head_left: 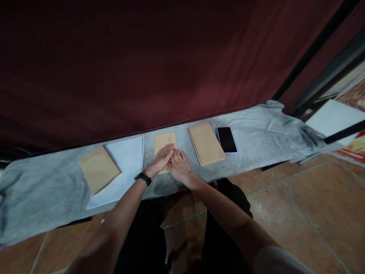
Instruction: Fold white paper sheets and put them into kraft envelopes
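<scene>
- The brown envelope (165, 140) lay flat on the cloth-covered desk (256, 125), between white sheets (128, 150) and an envelope stack (207, 144).
- The left hand (163, 156) rested on it, fingers extended, gripping nothing; the right hand (179, 164) lay similarly flattened, touching the left.
- It looked like light, thin paper, flexible and probably easily creased; the uncovered far edge seemed the best place to take hold.
</scene>
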A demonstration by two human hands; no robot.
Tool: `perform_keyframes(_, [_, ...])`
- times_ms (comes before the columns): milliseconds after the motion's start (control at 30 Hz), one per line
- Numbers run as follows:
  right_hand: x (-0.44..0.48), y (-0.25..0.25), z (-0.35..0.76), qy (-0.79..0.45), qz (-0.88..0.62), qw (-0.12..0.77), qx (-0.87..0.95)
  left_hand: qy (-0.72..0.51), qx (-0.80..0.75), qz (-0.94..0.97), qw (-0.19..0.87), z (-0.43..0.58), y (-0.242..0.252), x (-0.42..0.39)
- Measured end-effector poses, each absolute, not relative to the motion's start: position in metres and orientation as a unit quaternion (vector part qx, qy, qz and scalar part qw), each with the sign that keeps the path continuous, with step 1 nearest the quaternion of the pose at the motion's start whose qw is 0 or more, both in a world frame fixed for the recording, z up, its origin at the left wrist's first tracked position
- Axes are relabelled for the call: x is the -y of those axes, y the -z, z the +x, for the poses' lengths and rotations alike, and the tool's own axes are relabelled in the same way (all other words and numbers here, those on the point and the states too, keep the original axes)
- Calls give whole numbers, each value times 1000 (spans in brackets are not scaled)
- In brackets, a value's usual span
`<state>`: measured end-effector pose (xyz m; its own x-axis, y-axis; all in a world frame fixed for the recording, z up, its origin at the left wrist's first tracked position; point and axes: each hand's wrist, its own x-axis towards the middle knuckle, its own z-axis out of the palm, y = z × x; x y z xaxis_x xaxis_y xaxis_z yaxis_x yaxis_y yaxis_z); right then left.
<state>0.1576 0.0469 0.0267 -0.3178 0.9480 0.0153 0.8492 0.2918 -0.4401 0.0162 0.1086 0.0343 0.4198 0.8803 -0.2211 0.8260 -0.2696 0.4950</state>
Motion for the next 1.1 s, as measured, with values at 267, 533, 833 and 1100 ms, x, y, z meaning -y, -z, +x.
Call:
perform_keyframes(267, [-45,-27,167,-184,-557,107,802,-49,-581,788,196,17,-22,-42])
perform_keyframes(533, [-46,-20,169,-159,-556,133,805,-68,-643,756,97,0,-20,1])
perform_keyframes(833, [-47,-32,169,-136,-552,170,805,-137,-695,705,41,0,-29,-6])
perform_keyframes(1100, [-7,-29,151,-156,-477,173,847,-188,-694,692,66,6,-45,-14])
